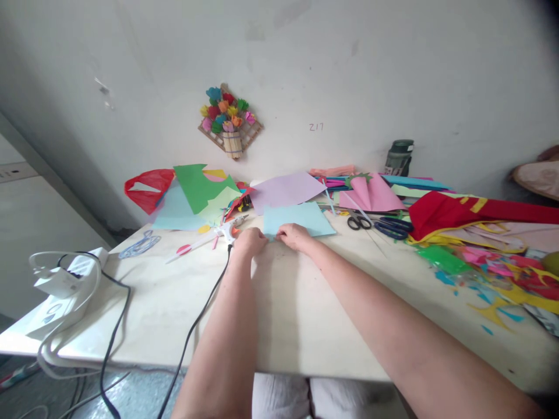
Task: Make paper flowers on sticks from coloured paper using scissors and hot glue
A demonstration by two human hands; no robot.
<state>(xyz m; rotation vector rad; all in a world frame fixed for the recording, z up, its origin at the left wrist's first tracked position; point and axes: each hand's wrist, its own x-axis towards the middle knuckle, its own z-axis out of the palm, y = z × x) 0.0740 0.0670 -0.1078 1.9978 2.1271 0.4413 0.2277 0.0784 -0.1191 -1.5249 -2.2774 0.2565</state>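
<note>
Bare forearms (227,331) stretch over the pale, smooth-topped bench (148,297), and both hands are in at the near edge of a light-blue paper sheet (299,220). Left hand (251,241) at the near left corner, fingertips drawn close together; right hand (294,236) right beside it, fingers curled at the edge. Whether either one actually pinches the paper, I cannot tell.

Danger spot: that white-and-orange plastic glue gun (227,231), lying just beside the left hand! If it's hot, one small slip sideways could mean a burn. Watch its thin black cord (203,311) too, running close along the left forearm; an elbow snagging it could drag the gun across. And the sheet looks thin, so uneven pressure from these two hands might crease it or skew its edge. Dark-blue-handled metal scissors (393,228) sit well apart, a lesser worry.
</note>
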